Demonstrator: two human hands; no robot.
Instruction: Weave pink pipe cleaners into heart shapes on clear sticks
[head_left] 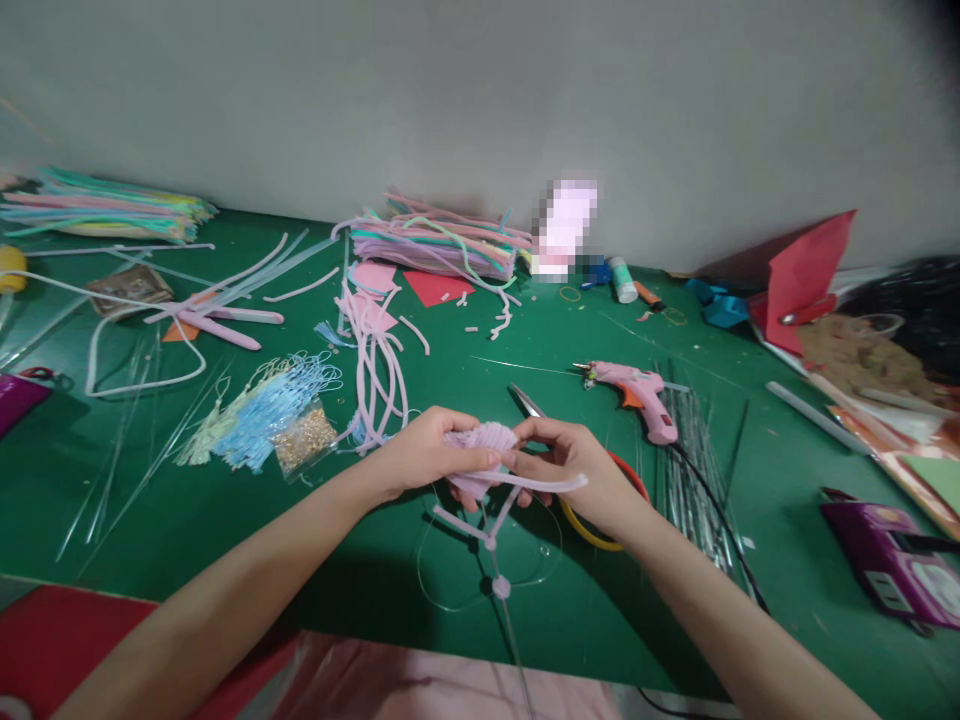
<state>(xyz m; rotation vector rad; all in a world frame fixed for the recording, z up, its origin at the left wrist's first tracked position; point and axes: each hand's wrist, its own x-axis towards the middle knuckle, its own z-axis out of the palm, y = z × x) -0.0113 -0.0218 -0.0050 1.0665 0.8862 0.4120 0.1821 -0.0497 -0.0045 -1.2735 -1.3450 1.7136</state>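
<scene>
Between my two hands is a light-purple piece made of pipe cleaners (487, 436), ribbed on top. My left hand (435, 445) is closed around its left side, thumb lying across the front. The fingers of my right hand (574, 465) pinch at its right edge, near a loose pipe cleaner end that sticks out to the right. Below hang purple stems, a small purple ball (501, 587) and a thin clear thread in a loop. Scissors (606, 535) with red and yellow handles lie partly hidden under my right hand.
A pink glue gun (637, 392) with a black cord lies to the right, beside clear sticks (694, 490). Blue tassels (262, 410) and a bag of gold beads (304, 438) lie left. Pipe cleaner bundles (435, 245) line the wall. A purple device (892, 560) sits far right.
</scene>
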